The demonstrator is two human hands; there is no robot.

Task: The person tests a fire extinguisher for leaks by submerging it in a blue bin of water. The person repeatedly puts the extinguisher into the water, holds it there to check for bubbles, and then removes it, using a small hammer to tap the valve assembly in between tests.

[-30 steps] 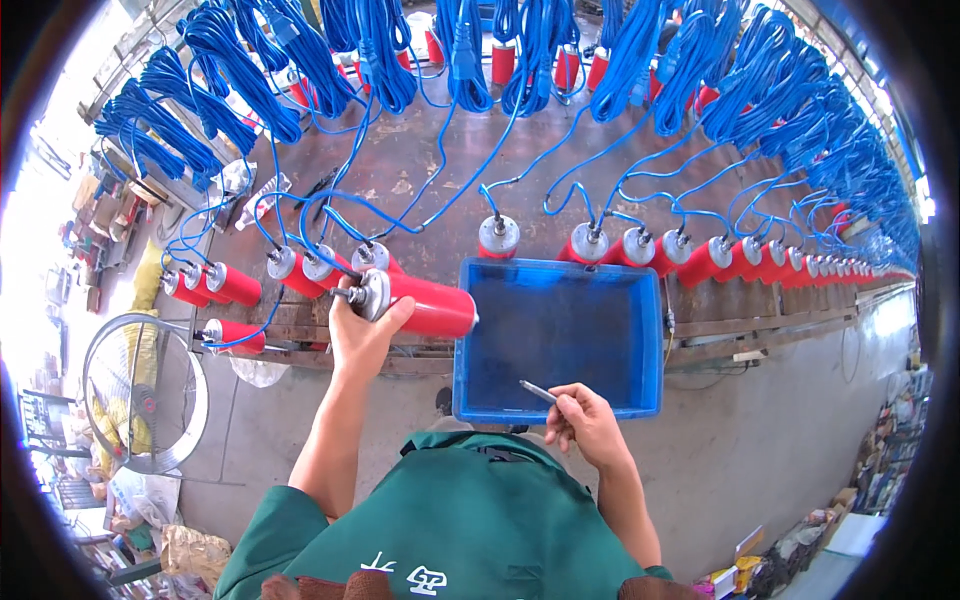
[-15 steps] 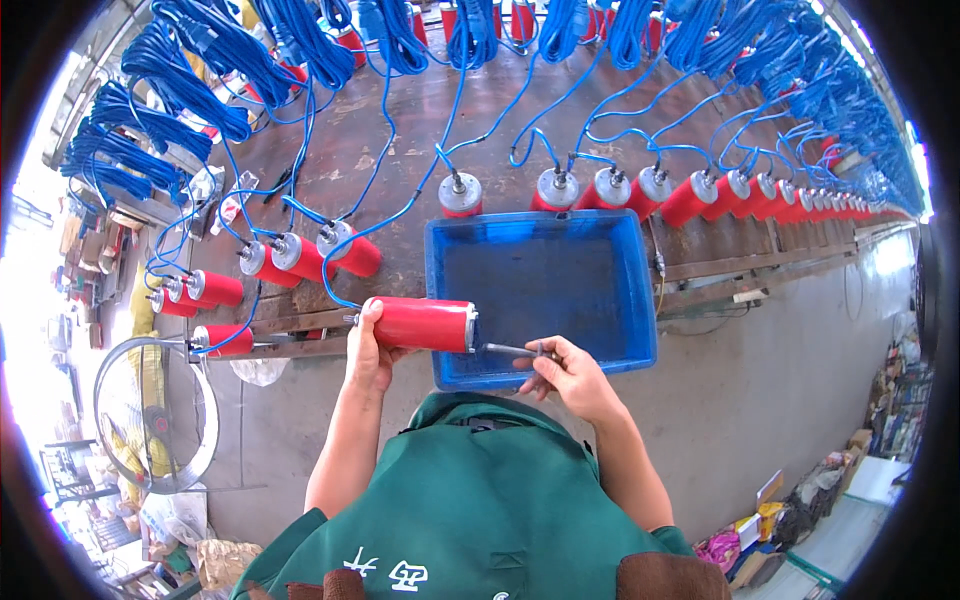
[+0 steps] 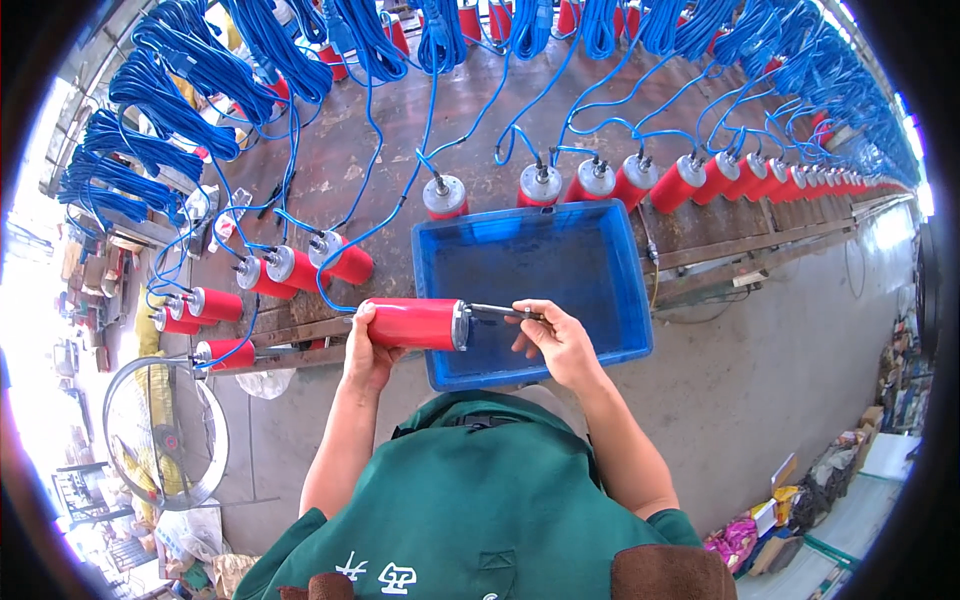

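A red metal cylinder with silvery end caps lies level in my left hand, whose fingers wrap round its left end. A blue cable runs up from that end. My right hand is closed on the dark handle end of a slim metal hand tool. The tool's tip meets the upper part of the cylinder's right end cap; the exact contact is too small to make out. Both hands work over the front left part of a blue plastic tub.
A worn metal table carries a long row of upright red cylinders behind the tub, and more at the left. Blue cable coils hang along the back. A round wire-guarded fan stands on the floor at left.
The tool's tip has shifted from the lower to the upper part of the cylinder's end cap. My right hand has risen with it, while the left keeps its hold.
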